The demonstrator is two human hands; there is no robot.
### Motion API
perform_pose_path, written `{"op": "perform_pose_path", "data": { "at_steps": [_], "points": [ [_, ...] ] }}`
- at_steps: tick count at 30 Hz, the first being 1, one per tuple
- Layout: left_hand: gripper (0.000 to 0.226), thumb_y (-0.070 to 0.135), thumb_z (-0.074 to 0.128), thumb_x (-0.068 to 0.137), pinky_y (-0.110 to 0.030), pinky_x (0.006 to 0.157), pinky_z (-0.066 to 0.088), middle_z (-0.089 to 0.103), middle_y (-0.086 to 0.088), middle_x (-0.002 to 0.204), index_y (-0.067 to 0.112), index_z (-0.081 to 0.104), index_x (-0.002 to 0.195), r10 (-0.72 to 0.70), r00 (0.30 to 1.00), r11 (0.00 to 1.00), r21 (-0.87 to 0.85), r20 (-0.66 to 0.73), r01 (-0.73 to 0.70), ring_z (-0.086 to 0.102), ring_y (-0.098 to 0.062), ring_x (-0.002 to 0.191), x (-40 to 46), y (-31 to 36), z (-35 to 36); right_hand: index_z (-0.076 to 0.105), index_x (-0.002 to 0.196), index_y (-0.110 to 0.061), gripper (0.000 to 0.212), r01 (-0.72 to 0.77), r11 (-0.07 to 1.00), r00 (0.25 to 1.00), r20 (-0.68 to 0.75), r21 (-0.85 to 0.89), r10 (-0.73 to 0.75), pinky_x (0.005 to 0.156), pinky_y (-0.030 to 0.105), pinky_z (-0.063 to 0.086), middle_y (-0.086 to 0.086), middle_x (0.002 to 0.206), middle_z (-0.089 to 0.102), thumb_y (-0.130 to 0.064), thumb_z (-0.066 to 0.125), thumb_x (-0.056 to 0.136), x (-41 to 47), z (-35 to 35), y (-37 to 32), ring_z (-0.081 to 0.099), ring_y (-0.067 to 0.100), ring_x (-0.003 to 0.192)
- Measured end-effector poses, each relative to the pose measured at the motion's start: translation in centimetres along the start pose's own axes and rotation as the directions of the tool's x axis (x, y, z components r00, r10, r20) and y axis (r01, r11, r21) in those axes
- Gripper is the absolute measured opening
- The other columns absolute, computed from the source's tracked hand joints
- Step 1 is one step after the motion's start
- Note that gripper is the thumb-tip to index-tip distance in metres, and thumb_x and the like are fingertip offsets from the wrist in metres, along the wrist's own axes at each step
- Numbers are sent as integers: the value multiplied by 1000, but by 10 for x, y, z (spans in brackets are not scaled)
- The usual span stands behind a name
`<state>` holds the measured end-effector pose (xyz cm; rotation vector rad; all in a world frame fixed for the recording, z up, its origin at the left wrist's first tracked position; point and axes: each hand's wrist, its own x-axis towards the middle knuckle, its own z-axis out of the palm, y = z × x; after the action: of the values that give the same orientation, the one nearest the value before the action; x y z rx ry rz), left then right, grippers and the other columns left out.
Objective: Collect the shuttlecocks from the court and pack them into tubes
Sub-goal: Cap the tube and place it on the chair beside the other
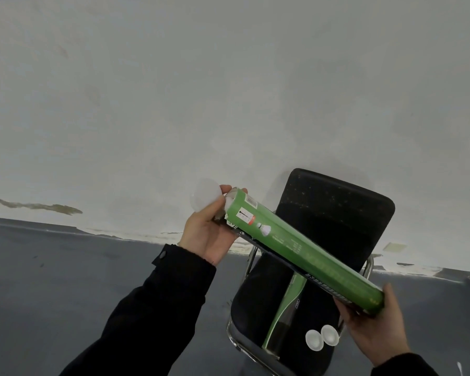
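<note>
Nearest the camera, a second green tube is seen lying lengthwise on the seat of a black folding chair. Two white caps rest on the seat just beside that tube, touching or almost touching each other. The chair is carried on a metal frame and stands on a dark grey floor; its backrest is placed close to a pale wall, where peeling paint is visible along the base. A small pale patch is seen on the floor to the right of the chair.

Above the seat, a green tube is held tilted, the near end low at the right and the far end raised at the left. The chair back and part of the seat are hidden behind it. At the raised open end, something white is visible inside the mouth; whether it is a shuttlecock cannot be told.

The right hand is curled under the low end of the green tube, with the thumb laid along the end. The left hand, in a dark sleeve, is closed around the raised end, and a translucent white lid is pinched between its fingers just beside the mouth.
</note>
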<state>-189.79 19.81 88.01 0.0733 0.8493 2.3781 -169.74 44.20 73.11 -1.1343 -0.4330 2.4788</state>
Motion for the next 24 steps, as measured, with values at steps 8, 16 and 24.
{"op": "perform_pose_path", "data": {
  "at_steps": [8, 16, 24],
  "points": [
    [26, 2, 73, 76, -47, 98, 55, 67, -13, 109, 18, 69, 95, -19, 995, 991, -128, 100, 32, 59, -34, 119, 0, 0, 11, 68, 115, -14, 90, -147, 985, 986, 62, -87, 152, 89, 53, 51, 18, 105, 72, -40, 94, 34, 3, -15, 1, 64, 30, 113],
    [28, -7, 56, 81, -45, 95, 58, 70, -8, 99, 19, 64, 87, -1, 998, 994, -111, -70, -7, 72, -28, 98, 7, 12, -10, 70, 117, -5, 42, -92, 985, 986, 126, -146, 111, 91, 49, 50, 21, 115, 71, -39, 65, 92, -10, -13, -20, 66, 36, 107],
    [23, -7, 61, 78, -45, 94, 59, 72, -16, 109, 11, 65, 91, 182, 982, 964, 202, -41, -170, 69, -37, 113, 6, 16, -10, 65, 121, -9, 39, -7, 987, 994, 105, -162, 24, 82, 43, 61, 14, 101, 77, -35, 66, 92, -10, -2, -15, 77, 28, 90]
  ]
}}
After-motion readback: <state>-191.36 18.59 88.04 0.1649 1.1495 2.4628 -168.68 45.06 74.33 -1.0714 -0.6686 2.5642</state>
